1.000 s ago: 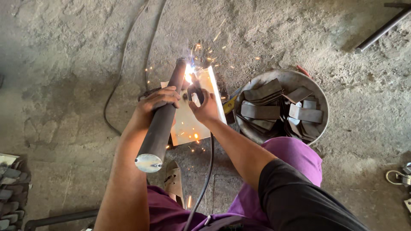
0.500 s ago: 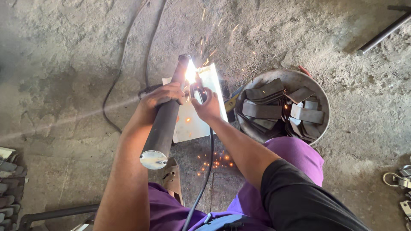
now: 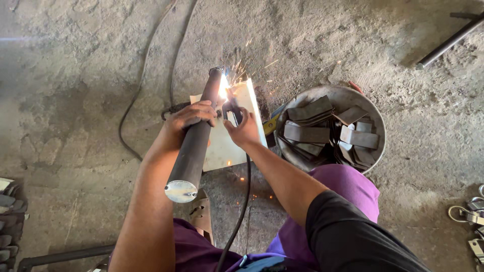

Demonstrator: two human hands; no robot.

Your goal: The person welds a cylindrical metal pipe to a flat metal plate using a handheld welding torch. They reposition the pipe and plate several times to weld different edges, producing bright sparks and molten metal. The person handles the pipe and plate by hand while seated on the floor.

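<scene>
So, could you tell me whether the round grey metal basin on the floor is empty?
No, the round grey metal basin holds a heap of flat dark metal plates beside the right hand.

Hands on pipe, sparks

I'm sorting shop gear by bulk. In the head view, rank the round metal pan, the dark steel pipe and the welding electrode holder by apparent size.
1. Round metal pan
2. Dark steel pipe, though its near end sits closer to the camera, so these two are unsure
3. Welding electrode holder, clearly smallest

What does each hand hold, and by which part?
Left hand grips the metal pipe around its middle. Right hand holds the welding tool by its handle.
</scene>
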